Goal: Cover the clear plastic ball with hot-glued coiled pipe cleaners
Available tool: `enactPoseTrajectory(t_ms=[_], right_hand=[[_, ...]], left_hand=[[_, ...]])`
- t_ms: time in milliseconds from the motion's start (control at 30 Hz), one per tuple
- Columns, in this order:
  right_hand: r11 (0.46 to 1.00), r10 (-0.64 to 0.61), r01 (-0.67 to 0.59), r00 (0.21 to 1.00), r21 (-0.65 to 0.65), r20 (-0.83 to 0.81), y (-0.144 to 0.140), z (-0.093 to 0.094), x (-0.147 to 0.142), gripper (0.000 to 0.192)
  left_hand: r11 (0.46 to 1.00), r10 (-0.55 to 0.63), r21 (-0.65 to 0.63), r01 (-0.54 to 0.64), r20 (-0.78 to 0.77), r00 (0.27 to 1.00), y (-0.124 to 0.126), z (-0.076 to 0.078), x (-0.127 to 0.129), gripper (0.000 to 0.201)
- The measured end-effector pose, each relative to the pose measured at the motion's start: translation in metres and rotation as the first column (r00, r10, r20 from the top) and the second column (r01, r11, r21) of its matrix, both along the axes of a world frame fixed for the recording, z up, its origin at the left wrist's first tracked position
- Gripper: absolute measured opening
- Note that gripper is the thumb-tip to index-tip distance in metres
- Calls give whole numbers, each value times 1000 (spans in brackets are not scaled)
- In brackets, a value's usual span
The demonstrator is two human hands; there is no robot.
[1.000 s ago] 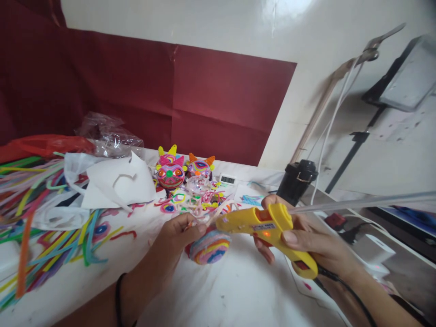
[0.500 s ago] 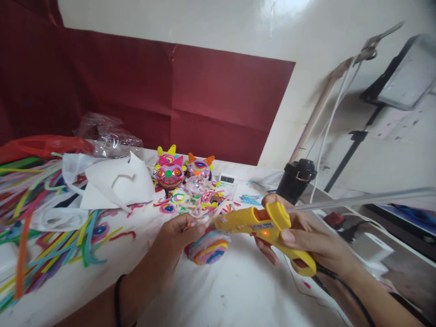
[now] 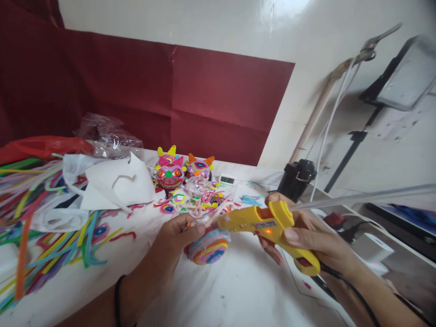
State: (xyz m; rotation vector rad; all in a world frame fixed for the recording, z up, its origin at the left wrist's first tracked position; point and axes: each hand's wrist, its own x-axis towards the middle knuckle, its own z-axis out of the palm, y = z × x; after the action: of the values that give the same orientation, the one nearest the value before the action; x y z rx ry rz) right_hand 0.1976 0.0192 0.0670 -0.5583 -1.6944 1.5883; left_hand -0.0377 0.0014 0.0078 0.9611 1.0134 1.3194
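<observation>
My left hand (image 3: 177,238) pinches a round craft ball (image 3: 208,245) wrapped in pink, blue and yellow fuzzy strips, held just above the white table (image 3: 235,290). My right hand (image 3: 311,238) grips a yellow hot glue gun (image 3: 269,227) whose orange light is lit. Its nozzle points left and sits at the top of the ball, close to my left fingertips. A clear glue stick (image 3: 361,197) juts out of the back of the gun to the right.
Two finished horned craft faces (image 3: 169,171) stand at the table's back among cut coloured loops. Loose pipe cleaners (image 3: 41,227) cover the left side, with white paper (image 3: 116,181) and plastic bags behind. A black lamp socket (image 3: 295,179) and a small digital clock (image 3: 227,180) stand further right.
The glue gun and my right hand have shifted slightly to the right. My left hand and the ball have stayed put.
</observation>
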Motion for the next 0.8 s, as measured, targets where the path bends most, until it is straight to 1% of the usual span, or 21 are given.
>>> enactPoseTrajectory(t_ms=[133, 300, 400, 633, 800], right_hand=[[999, 34, -33, 999, 21, -9, 2, -3, 2, 35], [1000, -10, 10, 1000, -4, 11, -2, 0, -1, 38], [1000, -14, 14, 1000, -17, 15, -4, 2, -2, 39], [999, 5, -5, 1000, -34, -5, -3, -1, -3, 41], [998, 21, -22, 1000, -57, -6, -3, -1, -4, 39]], left_hand=[[1000, -3, 5, 3, -28, 1000, 2, -1, 0, 26], [1000, -23, 13, 23, -44, 999, 2, -2, -1, 26], [1000, -26, 15, 27, -61, 998, 1, -3, -1, 26], [999, -20, 31, 21, -44, 999, 2, -2, 0, 26], [998, -55, 22, 55, -29, 998, 2, -1, -1, 26]])
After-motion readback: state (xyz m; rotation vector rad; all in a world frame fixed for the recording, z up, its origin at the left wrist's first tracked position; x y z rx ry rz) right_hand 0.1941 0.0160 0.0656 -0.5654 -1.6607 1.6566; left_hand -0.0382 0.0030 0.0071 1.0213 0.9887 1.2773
